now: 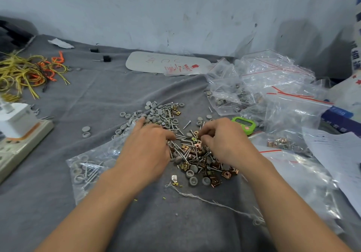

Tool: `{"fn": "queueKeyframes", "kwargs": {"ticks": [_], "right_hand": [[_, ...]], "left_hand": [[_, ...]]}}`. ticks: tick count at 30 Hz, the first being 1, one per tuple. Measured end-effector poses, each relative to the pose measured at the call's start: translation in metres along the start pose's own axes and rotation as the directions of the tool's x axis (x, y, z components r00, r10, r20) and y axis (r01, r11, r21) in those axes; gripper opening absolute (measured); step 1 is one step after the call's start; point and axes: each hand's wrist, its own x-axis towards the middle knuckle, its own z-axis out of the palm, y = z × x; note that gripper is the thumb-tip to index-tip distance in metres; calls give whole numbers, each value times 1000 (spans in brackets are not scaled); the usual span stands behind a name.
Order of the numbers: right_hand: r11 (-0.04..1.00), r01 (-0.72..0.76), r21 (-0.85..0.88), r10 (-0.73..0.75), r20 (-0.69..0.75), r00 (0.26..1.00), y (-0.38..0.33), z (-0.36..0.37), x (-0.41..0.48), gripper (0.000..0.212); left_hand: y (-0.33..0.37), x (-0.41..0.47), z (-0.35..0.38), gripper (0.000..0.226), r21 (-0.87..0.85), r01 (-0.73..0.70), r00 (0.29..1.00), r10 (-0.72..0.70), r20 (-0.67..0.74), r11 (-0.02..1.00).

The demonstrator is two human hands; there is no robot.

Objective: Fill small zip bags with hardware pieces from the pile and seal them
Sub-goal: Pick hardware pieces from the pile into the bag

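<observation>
A pile of hardware [172,132] lies on the grey cloth: grey plastic caps, silver screws and brass clip nuts. My left hand [148,146] rests palm down on the pile's left side, its fingers spread over grey caps and screws. My right hand [220,140] sits on the pile's right side with its fingertips curled together, pinching at small brass clip nuts [197,137]. A small zip bag [88,171] holding several screws and caps lies flat under my left forearm. What my left fingers hold cannot be told.
A heap of clear zip bags [269,87] with red strips fills the right side, some filled. A green counter [244,124] sits beside my right hand. A power strip [21,140] lies at the left edge, with yellow and orange wires [29,72] behind it. Papers [336,154] lie at the right.
</observation>
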Motion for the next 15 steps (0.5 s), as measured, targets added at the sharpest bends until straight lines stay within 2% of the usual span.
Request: {"fn": "queueKeyframes", "kwargs": {"ticks": [2,5,10,15], "right_hand": [[998,-12,-69,11,-7,1000,-1,1,-1,18],[999,46,-28,-48,-46,998,-13,6,-4,23],[976,154,-156,-139,106,985,-26,16,-3,21],[959,190,-208,-163,144,976,-34,20,1,24]], "left_hand": [[0,-1,-3,38,-5,18,1000,-18,-13,1000],[-2,-1,-11,37,14,39,998,-38,-50,999],[-19,-3,-28,34,-32,153,982,-156,-107,988],[-29,-8,-34,35,-22,198,976,-200,-86,980]]}}
